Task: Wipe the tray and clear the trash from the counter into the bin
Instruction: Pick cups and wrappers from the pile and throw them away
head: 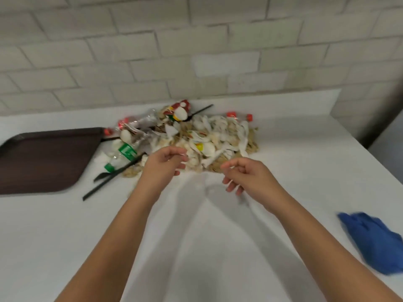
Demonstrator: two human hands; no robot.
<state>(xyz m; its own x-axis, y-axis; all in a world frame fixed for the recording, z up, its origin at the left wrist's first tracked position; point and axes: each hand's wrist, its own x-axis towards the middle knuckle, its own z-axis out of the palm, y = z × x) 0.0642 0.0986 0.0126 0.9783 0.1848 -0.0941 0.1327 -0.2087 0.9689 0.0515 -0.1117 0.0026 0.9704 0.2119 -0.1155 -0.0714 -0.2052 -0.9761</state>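
Big heap of trash sitting in the middle of the white counter, pushed up toward the brick wall. It's a mess of crumpled white napkins, brownish food scraps, a couple of squashed clear bottles with red caps, and one bottle with a green label on the left side. Two black straws stick out of the near-left edge of the pile, lying flat on the counter.

The tray is dark brown, off to the left of the heap with its corner just beside the bottles, and it looks bare on top.

Both arms are reaching in from the near side. The left hand is right at the front edge of the pile, fingers loosely curled, nothing gripped as far as I can see. The right hand hovers just short of the pile, fingers bent downward and loose, also holding nothing.

A blue cloth lies crumpled on the counter way off to the right, well apart from everything else. Picture's a bit blurry.
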